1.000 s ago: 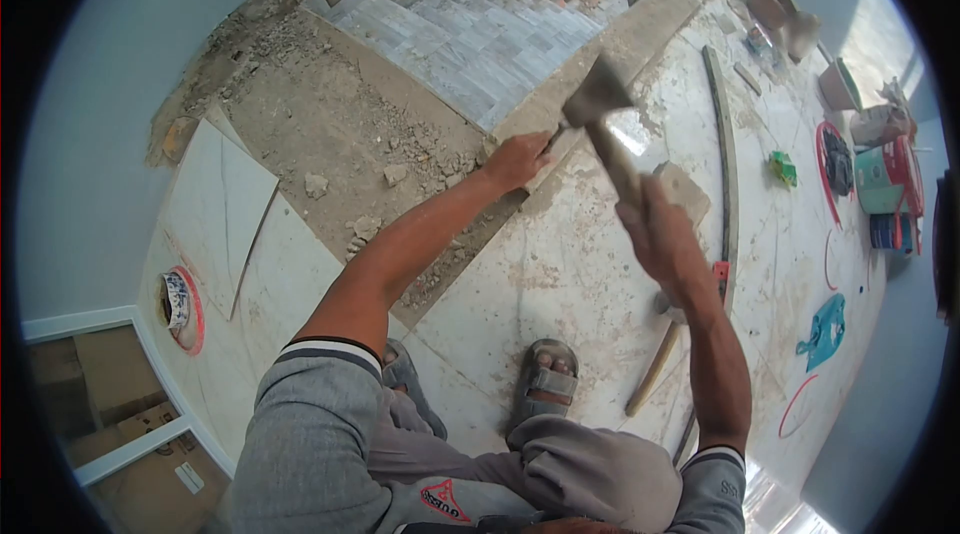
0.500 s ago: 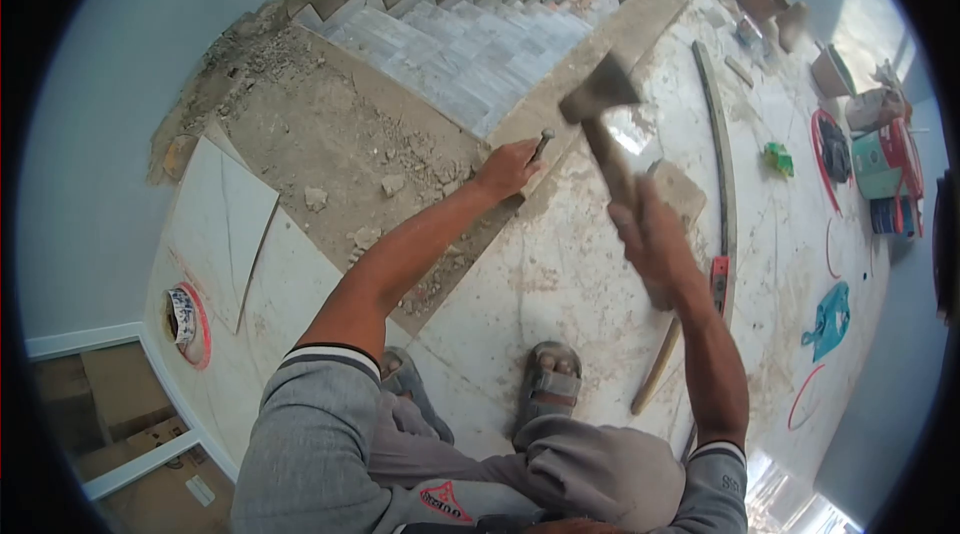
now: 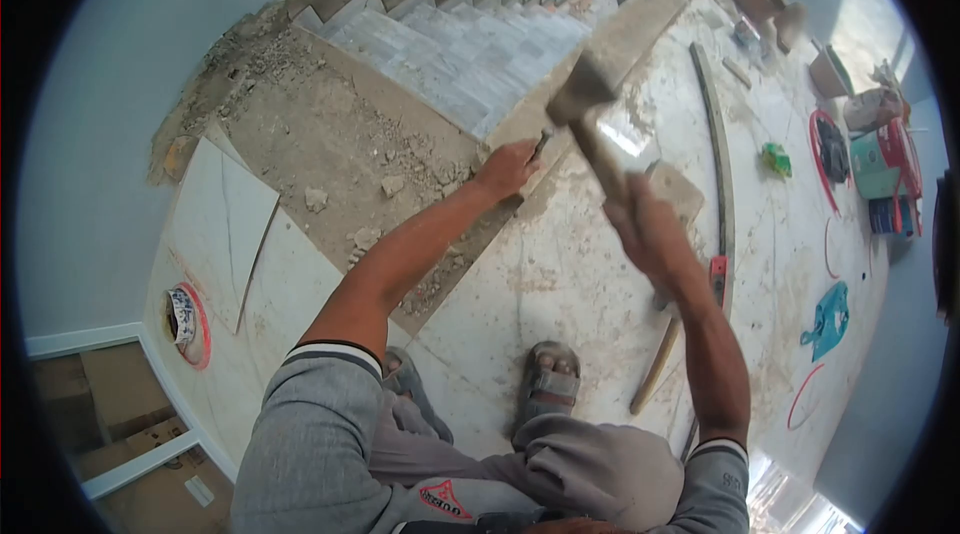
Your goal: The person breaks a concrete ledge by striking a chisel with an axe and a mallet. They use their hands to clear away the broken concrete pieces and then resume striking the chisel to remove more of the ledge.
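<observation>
Right grip [image 3: 640,224] is closed tight round the handle of the hammer [image 3: 578,86], whose blurred head sits up and to the left of it. Left grip [image 3: 507,169] is wrapped round the chisel [image 3: 541,142]. I see the chisel's top end poking out just beside the hammer head, but I cannot tell whether they touch. Its tip is hidden at the broken edge of the tiled floor [image 3: 560,274]. Beyond the left grip lies a bed of rubble [image 3: 340,134], with the stairs [image 3: 470,44] further off. Below the right grip, a wooden handle [image 3: 655,366] lies on the floor near the person's sandalled foot [image 3: 548,384].
</observation>
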`<action>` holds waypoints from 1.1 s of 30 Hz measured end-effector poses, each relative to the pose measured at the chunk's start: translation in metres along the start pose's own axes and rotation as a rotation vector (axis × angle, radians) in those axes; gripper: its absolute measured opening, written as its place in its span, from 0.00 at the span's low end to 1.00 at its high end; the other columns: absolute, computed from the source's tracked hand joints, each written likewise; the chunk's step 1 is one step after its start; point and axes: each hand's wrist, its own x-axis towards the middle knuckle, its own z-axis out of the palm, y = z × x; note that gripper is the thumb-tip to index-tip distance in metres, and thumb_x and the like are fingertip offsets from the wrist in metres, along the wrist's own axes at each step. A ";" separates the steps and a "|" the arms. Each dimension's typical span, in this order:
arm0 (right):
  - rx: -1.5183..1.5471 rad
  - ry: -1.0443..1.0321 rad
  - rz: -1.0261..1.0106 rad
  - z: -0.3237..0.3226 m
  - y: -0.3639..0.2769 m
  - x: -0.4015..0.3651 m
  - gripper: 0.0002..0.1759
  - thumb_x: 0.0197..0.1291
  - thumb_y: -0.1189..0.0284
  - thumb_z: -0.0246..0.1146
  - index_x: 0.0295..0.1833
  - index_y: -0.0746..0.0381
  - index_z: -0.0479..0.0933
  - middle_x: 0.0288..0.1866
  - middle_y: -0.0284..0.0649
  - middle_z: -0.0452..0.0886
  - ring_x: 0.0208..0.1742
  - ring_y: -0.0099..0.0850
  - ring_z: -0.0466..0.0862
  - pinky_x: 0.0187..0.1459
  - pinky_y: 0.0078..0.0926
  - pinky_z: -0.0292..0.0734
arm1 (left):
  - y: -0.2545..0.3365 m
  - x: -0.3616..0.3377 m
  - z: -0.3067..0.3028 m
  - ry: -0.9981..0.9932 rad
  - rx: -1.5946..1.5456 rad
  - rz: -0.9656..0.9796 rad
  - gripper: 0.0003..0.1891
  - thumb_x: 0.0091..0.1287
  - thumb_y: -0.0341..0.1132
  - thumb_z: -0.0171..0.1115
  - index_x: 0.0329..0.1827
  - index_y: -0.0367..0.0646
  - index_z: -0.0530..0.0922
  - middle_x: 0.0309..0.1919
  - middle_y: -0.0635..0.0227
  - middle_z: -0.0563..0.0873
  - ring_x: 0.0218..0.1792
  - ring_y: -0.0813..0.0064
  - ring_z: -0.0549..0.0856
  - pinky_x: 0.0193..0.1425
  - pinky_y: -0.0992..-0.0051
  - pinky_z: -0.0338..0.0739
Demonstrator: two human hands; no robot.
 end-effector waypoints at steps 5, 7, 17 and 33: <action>0.538 0.830 -0.427 -0.074 -0.062 0.005 0.11 0.68 0.67 0.53 0.40 0.65 0.66 0.22 0.39 0.74 0.21 0.25 0.75 0.23 0.19 0.69 | 0.004 0.012 -0.009 -0.163 0.016 -0.126 0.14 0.61 0.36 0.62 0.42 0.35 0.71 0.34 0.51 0.78 0.38 0.47 0.78 0.40 0.58 0.73; 0.723 0.843 -0.601 -0.076 -0.058 0.014 0.11 0.68 0.66 0.51 0.39 0.63 0.69 0.22 0.41 0.75 0.22 0.29 0.77 0.25 0.24 0.71 | 0.004 0.012 -0.009 -0.158 0.012 -0.123 0.14 0.61 0.35 0.62 0.42 0.35 0.71 0.34 0.51 0.78 0.38 0.47 0.78 0.40 0.58 0.73; 0.249 0.108 0.063 0.007 -0.003 -0.012 0.19 0.66 0.64 0.54 0.53 0.67 0.62 0.25 0.57 0.77 0.25 0.52 0.79 0.29 0.45 0.72 | -0.004 0.003 -0.004 -0.085 -0.046 -0.102 0.11 0.60 0.36 0.61 0.36 0.38 0.70 0.28 0.54 0.77 0.34 0.48 0.78 0.36 0.59 0.71; 0.778 0.192 0.277 0.045 0.025 -0.080 0.20 0.64 0.66 0.58 0.54 0.68 0.64 0.24 0.35 0.73 0.20 0.21 0.73 0.22 0.20 0.70 | 0.012 0.025 -0.036 -0.122 -0.160 -0.412 0.14 0.61 0.42 0.62 0.35 0.39 0.74 0.24 0.61 0.81 0.29 0.67 0.82 0.37 0.69 0.74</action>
